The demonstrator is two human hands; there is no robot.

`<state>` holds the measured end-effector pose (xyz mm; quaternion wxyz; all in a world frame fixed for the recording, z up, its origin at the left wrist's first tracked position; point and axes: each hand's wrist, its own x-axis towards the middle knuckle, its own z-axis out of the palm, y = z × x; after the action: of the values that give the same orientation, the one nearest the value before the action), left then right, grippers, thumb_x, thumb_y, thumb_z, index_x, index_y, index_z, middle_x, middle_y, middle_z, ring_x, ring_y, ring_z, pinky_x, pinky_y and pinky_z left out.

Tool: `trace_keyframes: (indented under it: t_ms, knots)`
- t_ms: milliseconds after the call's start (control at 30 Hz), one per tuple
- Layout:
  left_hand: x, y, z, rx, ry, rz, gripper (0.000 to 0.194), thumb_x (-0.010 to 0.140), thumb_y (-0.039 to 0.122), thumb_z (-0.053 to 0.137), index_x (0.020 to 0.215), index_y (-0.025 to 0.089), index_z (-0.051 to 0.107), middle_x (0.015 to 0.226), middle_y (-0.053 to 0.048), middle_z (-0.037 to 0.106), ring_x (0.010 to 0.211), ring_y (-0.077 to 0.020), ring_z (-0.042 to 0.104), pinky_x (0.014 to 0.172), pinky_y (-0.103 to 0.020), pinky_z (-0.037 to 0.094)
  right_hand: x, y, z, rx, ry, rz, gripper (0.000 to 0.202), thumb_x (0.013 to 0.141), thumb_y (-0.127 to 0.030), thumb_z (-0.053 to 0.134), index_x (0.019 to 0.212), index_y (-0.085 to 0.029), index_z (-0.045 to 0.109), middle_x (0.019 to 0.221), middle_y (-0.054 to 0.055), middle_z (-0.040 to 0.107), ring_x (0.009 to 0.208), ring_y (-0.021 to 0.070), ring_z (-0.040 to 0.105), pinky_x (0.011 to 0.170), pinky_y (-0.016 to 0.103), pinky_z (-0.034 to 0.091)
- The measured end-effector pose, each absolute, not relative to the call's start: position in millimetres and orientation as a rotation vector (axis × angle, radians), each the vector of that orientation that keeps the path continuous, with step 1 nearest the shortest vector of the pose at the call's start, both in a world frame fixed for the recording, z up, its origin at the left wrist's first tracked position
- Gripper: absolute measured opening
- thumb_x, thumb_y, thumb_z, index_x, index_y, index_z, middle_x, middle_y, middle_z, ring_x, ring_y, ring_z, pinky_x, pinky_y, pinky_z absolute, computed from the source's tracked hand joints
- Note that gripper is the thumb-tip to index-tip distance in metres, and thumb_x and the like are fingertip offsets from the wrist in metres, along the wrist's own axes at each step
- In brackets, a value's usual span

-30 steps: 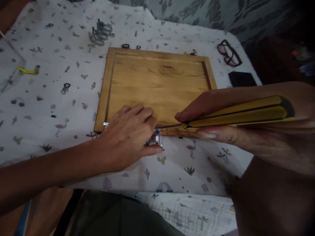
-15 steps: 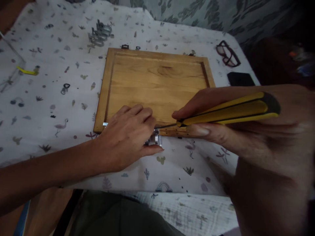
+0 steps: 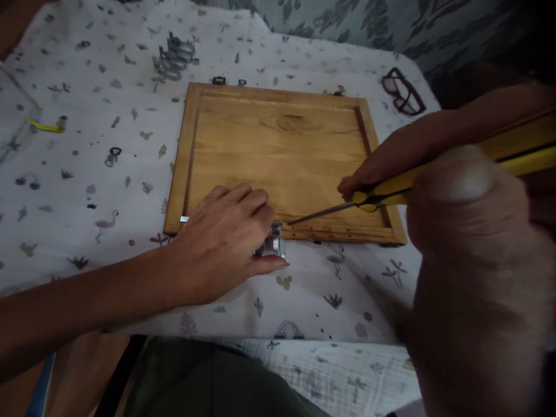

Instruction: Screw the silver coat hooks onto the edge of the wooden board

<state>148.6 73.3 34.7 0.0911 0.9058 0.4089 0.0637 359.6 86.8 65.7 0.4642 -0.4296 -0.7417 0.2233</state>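
We put the screwdriver (image 3: pixel 393 188) to the metal fitting (image 3: pixel 275 233) at the wooden panel's (image 3: pixel 278 156) six o'clock.
Our left hand (image 3: pixel 228 246), fingers curled, pins the fitting; our right hand (image 3: pixel 469 231) closes round the handle, tip contact unclear. This looks like fastening work, calling for a true tip and steady hold. Cloth (image 3: pixel 78 197) gives room at nine; glasses (image 3: pixel 403 95) sit at two; the table edge (image 3: pixel 243 331) lies at six.

Left hand (image 3: pixel 221 246) palm down, fingers (image 3: pixel 257 202) bent, thumb (image 3: pixel 269 266) stretched out, right hand (image 3: pixel 471 237) curled in a grip
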Motion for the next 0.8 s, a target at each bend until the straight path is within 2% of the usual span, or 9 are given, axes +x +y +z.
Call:
trace_keyframes:
  t_ms: [100, 200, 367, 500, 800]
  knots:
    - [149.5, 73.4, 35.1, 2.688, 1.225, 0.164, 0.043, 0.085, 0.056, 0.071, 0.09, 0.013, 0.066, 0.092, -0.008, 0.065, 0.096, -0.0277, 0.06, 0.082, -0.04, 0.046, 355.0, 88.9, 64.1, -0.978, -1.901, 0.49, 0.025, 0.09, -0.049, 0.065, 0.077, -0.029, 0.073, 0.079, -0.003, 0.067, 0.074, 0.0147, 0.064, 0.058, 0.033, 0.049]
    - [150.6, 73.5, 36.1, 2.66, 1.241, 0.134, 0.044, 0.085, 0.056, 0.071, 0.091, 0.013, 0.067, 0.094, -0.009, 0.065, 0.097, -0.0285, 0.06, 0.084, -0.041, 0.046, 352.9, 89.7, 62.6, -0.898, -2.034, 0.421, 0.016, 0.095, -0.034, 0.061, 0.084, -0.027, 0.07, 0.087, -0.004, 0.071, 0.075, 0.013, 0.064, 0.062, 0.033, 0.048]
    - [151.2, 73.3, 38.8, 2.614, 1.245, 0.078, 0.044, 0.088, 0.053, 0.07, 0.1, 0.011, 0.068, 0.1, -0.01, 0.065, 0.101, -0.03, 0.059, 0.087, -0.043, 0.045, 350.9, 90.5, 60.8, -0.924, -2.1, 0.368, 0.012, 0.094, -0.037, 0.063, 0.085, -0.029, 0.066, 0.085, -0.006, 0.071, 0.072, 0.0145, 0.065, 0.06, 0.034, 0.046]
    - [151.2, 73.5, 37.8, 2.611, 1.245, 0.092, 0.047, 0.087, 0.055, 0.07, 0.104, 0.012, 0.068, 0.103, -0.01, 0.066, 0.104, -0.0305, 0.058, 0.09, -0.044, 0.045, 350.2, 92.0, 60.5, -0.872, -2.12, 0.385, 0.009, 0.093, -0.027, 0.064, 0.084, -0.028, 0.065, 0.081, -0.006, 0.07, 0.067, 0.0129, 0.065, 0.058, 0.032, 0.047]
    - [150.7, 72.9, 35.3, 2.631, 1.241, 0.134, 0.046, 0.086, 0.054, 0.07, 0.105, 0.012, 0.068, 0.106, -0.01, 0.067, 0.103, -0.0302, 0.059, 0.09, -0.044, 0.046, 349.0, 92.7, 60.2, -0.865, -2.137, 0.358, 0.018, 0.091, -0.028, 0.065, 0.073, -0.03, 0.064, 0.079, -0.005, 0.069, 0.066, 0.0152, 0.066, 0.057, 0.035, 0.049]
